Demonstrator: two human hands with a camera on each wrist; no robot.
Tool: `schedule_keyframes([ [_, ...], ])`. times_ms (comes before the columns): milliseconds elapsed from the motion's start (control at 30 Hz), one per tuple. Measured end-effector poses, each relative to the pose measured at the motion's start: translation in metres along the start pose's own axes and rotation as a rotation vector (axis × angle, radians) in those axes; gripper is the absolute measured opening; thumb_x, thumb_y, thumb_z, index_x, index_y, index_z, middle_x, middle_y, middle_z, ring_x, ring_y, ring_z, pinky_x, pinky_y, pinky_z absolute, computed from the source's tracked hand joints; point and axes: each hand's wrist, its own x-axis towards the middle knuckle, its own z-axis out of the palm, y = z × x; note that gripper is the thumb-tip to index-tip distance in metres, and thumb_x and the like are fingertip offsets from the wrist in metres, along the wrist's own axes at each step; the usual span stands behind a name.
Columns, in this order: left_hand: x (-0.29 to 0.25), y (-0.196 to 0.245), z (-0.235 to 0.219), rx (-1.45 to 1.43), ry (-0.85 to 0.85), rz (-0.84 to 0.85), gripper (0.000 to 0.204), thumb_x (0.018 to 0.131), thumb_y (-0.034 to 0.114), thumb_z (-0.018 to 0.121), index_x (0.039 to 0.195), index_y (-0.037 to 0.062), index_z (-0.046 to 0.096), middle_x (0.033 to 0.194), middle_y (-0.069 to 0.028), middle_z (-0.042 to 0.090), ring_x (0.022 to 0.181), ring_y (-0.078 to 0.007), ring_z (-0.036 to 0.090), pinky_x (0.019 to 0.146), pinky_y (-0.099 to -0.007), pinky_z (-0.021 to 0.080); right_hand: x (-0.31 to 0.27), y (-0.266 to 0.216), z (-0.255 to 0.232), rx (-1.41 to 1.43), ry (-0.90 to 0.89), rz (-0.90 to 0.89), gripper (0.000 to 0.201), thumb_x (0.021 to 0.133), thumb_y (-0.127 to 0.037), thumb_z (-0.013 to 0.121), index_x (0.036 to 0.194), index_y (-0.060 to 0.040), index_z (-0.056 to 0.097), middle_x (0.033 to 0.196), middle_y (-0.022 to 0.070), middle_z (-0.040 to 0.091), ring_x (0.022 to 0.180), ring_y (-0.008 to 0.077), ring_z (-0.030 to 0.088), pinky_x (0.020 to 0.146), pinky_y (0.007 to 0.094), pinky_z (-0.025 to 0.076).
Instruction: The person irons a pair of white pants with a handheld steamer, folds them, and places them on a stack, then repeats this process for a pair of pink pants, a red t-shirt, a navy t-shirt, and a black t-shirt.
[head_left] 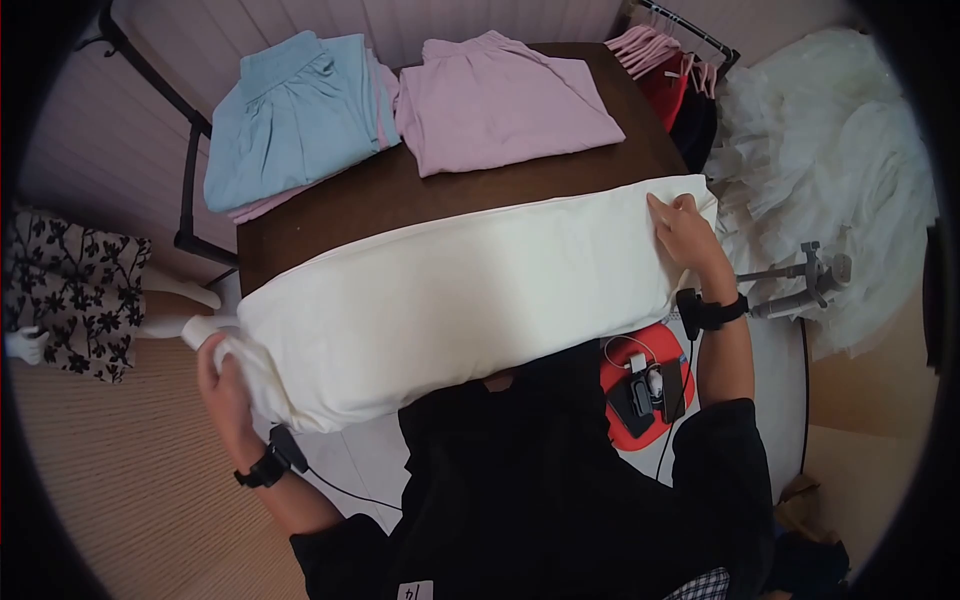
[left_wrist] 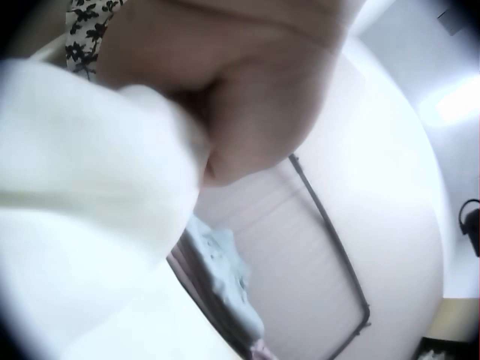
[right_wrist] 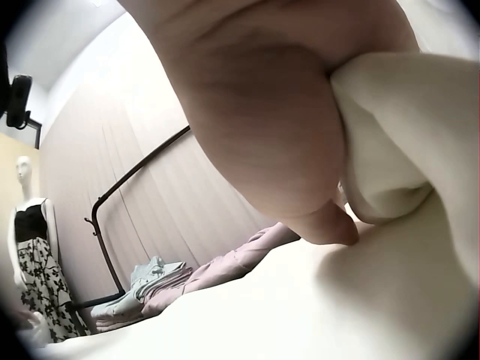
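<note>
A long white cloth (head_left: 440, 290) lies folded across the near part of the dark table, its near edge against the person's front. At its left end the left hand (head_left: 226, 390) grips a bunched part; the left wrist view shows this hand (left_wrist: 247, 82) curled round the white cloth (left_wrist: 90, 180). The right hand (head_left: 688, 236) holds the far right end, thumb extended on top and fingers curled at the edge. In the right wrist view, cloth (right_wrist: 397, 142) is tucked into the right hand (right_wrist: 277, 120), with the thumb against its surface.
Folded blue (head_left: 300, 120) and pink (head_left: 500, 105) garments lie at the back of the dark table (head_left: 380, 200). A red stool (head_left: 628, 435) holding devices stands near the right arm. White tulle (head_left: 830, 160), a metal stand (head_left: 815, 280) and a clothed mannequin (head_left: 80, 290) flank the table.
</note>
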Motion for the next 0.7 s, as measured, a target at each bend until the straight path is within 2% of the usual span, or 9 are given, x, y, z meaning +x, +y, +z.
schedule_keyframes([
  [100,0.024,-0.013,0.027,0.111,-0.127,0.178,0.029,0.085,-0.003,0.044,0.110,0.0022,0.059,0.109,-0.0086,0.059,0.096,-0.0162,0.056,0.086,-0.0262,0.043,0.023,0.004,0.000,-0.053,-0.023,-0.054,0.058,0.085,-0.011,0.053,0.142,-0.0182,0.048,0.105,0.0269,0.054,0.098,0.0413,0.057,0.089,0.0412,0.049],
  [233,0.064,-0.016,0.057,0.036,-0.083,0.148,0.027,0.083,-0.003,0.044,0.106,0.0029,0.057,0.105,-0.0077,0.060,0.094,-0.0168,0.055,0.086,-0.0277,0.043,0.062,0.017,0.008,-0.043,-0.008,-0.063,0.059,0.085,-0.012,0.053,0.143,-0.0200,0.047,0.105,0.0289,0.053,0.098,0.0420,0.057,0.090,0.0418,0.048],
  [400,0.100,0.001,0.064,-0.288,0.131,-0.039,0.021,0.085,-0.001,0.045,0.099,0.0059,0.058,0.090,-0.0051,0.056,0.079,-0.0123,0.054,0.072,-0.0267,0.046,0.097,0.020,0.001,-0.047,-0.032,0.022,0.061,0.084,-0.010,0.051,0.144,-0.0207,0.046,0.104,0.0326,0.055,0.099,0.0440,0.059,0.090,0.0437,0.049],
  [433,0.100,0.004,0.058,-0.276,0.197,-0.004,0.018,0.086,0.000,0.047,0.098,0.0070,0.059,0.088,-0.0046,0.056,0.074,-0.0114,0.053,0.065,-0.0263,0.045,0.102,0.023,0.002,-0.035,-0.034,0.035,0.062,0.083,-0.011,0.052,0.144,-0.0208,0.046,0.104,0.0335,0.055,0.099,0.0443,0.059,0.091,0.0438,0.049],
  [500,0.090,0.006,0.040,-0.318,0.311,0.011,0.017,0.086,0.000,0.049,0.099,0.0065,0.058,0.089,-0.0050,0.056,0.075,-0.0124,0.054,0.066,-0.0268,0.046,0.109,0.055,0.009,-0.103,0.051,-0.123,0.059,0.082,-0.013,0.059,0.140,-0.0155,0.051,0.108,0.0325,0.058,0.097,0.0387,0.063,0.090,0.0406,0.049],
  [567,0.076,-0.007,0.012,-0.431,0.446,-0.017,0.016,0.089,0.001,0.054,0.105,0.0053,0.055,0.095,-0.0089,0.059,0.083,-0.0173,0.059,0.073,-0.0312,0.051,0.100,0.080,-0.001,0.271,-0.044,-0.198,0.058,0.079,-0.013,0.068,0.135,-0.0078,0.055,0.107,0.0230,0.064,0.094,0.0269,0.063,0.086,0.0344,0.049],
  [600,0.066,-0.015,-0.004,-0.422,0.466,-0.031,0.016,0.089,0.001,0.054,0.105,0.0053,0.055,0.095,-0.0089,0.059,0.083,-0.0173,0.059,0.073,-0.0312,0.051,0.080,0.077,-0.019,0.436,-0.094,-0.025,0.057,0.078,-0.012,0.072,0.132,-0.0031,0.057,0.099,0.0103,0.064,0.091,0.0176,0.060,0.083,0.0292,0.048],
  [633,0.054,-0.023,-0.020,-0.487,0.482,-0.049,0.018,0.091,0.001,0.055,0.108,0.0047,0.053,0.099,-0.0111,0.060,0.087,-0.0199,0.061,0.076,-0.0339,0.052,0.059,0.071,-0.033,0.649,-0.046,0.088,0.054,0.081,-0.011,0.070,0.133,-0.0035,0.057,0.100,0.0059,0.062,0.091,0.0144,0.059,0.081,0.0283,0.048],
  [700,0.036,-0.049,-0.050,-0.591,0.495,-0.088,0.022,0.093,0.000,0.056,0.114,0.0033,0.050,0.107,-0.0164,0.061,0.097,-0.0259,0.063,0.085,-0.0399,0.054,0.031,0.099,-0.049,0.842,0.028,0.082,0.050,0.086,-0.010,0.066,0.134,0.0001,0.055,0.107,0.0069,0.062,0.095,0.0145,0.059,0.085,0.0278,0.047],
])
